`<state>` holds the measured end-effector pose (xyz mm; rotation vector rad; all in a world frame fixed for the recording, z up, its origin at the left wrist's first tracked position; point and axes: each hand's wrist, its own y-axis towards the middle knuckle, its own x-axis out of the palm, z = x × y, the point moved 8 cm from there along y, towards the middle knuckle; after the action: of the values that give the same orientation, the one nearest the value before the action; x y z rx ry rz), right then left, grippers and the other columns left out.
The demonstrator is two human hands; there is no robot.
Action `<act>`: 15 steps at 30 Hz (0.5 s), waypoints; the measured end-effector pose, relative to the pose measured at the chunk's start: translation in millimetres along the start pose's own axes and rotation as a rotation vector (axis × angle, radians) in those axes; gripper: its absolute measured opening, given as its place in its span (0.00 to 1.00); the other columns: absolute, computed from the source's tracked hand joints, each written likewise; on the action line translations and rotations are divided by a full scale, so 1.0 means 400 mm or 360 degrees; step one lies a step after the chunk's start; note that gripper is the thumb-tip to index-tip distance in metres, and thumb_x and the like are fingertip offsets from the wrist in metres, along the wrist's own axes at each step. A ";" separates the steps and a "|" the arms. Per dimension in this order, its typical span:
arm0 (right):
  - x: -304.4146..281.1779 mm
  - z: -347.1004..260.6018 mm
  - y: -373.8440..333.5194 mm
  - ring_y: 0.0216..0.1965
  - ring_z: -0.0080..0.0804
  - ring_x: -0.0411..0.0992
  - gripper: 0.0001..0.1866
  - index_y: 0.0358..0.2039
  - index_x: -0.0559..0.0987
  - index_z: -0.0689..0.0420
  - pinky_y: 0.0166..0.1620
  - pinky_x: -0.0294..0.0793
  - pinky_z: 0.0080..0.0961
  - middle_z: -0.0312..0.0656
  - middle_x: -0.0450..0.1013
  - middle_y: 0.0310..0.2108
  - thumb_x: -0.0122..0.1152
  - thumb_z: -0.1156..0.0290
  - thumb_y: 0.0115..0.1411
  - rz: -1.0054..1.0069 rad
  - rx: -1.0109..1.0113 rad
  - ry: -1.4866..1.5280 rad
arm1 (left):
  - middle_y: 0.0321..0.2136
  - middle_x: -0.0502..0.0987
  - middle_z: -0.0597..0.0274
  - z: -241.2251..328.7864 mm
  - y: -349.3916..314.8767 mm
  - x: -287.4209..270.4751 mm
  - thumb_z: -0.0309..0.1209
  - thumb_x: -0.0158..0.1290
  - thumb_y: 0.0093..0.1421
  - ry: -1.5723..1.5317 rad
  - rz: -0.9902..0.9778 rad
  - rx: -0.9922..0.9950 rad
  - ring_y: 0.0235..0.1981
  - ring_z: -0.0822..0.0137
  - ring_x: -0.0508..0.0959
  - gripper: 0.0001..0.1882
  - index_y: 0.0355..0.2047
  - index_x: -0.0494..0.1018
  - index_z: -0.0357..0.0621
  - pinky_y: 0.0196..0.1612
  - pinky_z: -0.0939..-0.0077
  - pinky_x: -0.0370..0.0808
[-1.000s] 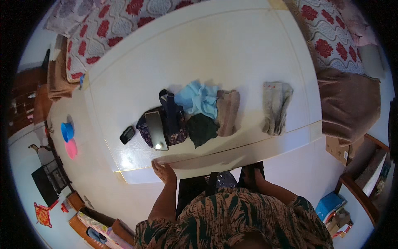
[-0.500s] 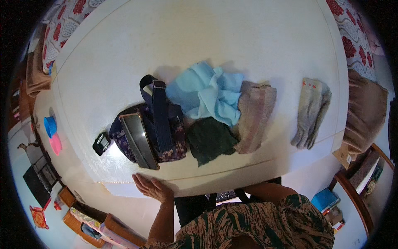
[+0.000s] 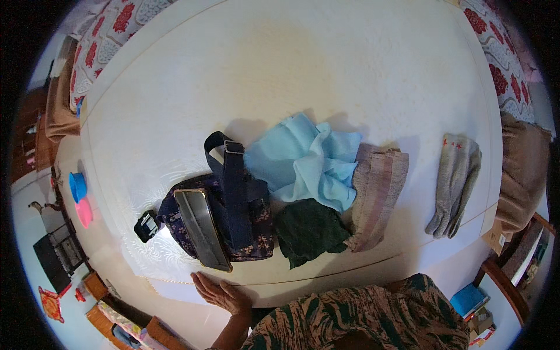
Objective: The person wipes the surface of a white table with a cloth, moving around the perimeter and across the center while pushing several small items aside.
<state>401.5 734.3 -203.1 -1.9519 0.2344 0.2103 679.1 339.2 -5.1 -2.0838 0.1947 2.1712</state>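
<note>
My left hand [image 3: 223,295] lies flat on the near edge of the white table [image 3: 379,76], fingers stretched and nothing in them. Closest to it is a phone [image 3: 203,230] with a dark screen and gold rim, resting on a navy floral bag [image 3: 261,227] with a wide strap. Left of the bag sits a small black case-like object [image 3: 146,226]. To the bag's right are a crumpled light blue cloth [image 3: 286,160], a dark green cloth [image 3: 306,233] and a folded brownish towel [image 3: 379,198]. Farther right lie grey socks [image 3: 456,186]. My right hand is out of sight.
Red-patterned fabric with brown covers [image 3: 522,169] borders the table at both far corners. On the floor to the left are a blue basin [image 3: 77,186] and a pink one [image 3: 84,213]. A blue box [image 3: 468,299] stands at the lower right beside a wooden frame [image 3: 503,291].
The view has shifted, so the table and everything on it appear lower. My right forearm, partly visible before at the table edge, no longer shows. My left hand stays at the edge.
</note>
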 end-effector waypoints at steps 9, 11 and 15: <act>0.010 0.033 0.077 0.42 0.41 0.74 0.20 0.44 0.76 0.63 0.43 0.74 0.36 0.50 0.74 0.43 0.50 0.59 0.61 0.0107 -0.0171 -0.0141 | 0.67 0.50 0.46 0.003 -0.009 -0.002 0.48 0.32 0.69 -0.0108 0.0017 0.0111 0.67 0.47 0.50 0.33 0.67 0.49 0.40 0.66 0.50 0.43; 0.045 0.036 0.108 0.42 0.41 0.75 0.20 0.44 0.76 0.63 0.43 0.74 0.35 0.50 0.75 0.42 0.50 0.59 0.61 0.0119 -0.0248 -0.0169 | 0.67 0.50 0.47 -0.007 -0.007 0.011 0.46 0.33 0.69 -0.0126 0.0014 0.0088 0.67 0.48 0.50 0.32 0.67 0.49 0.40 0.66 0.51 0.43; 0.098 0.006 0.149 0.42 0.40 0.75 0.21 0.43 0.76 0.64 0.42 0.74 0.34 0.50 0.75 0.42 0.49 0.59 0.62 0.0123 -0.0411 -0.0220 | 0.66 0.51 0.47 -0.019 -0.008 -0.004 0.44 0.36 0.67 -0.0230 0.0133 0.0186 0.66 0.47 0.51 0.32 0.66 0.51 0.38 0.66 0.51 0.46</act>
<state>423.7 711.7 -267.0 -2.1747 0.1994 0.4432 687.2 341.1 -4.0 -1.8803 0.3903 2.2867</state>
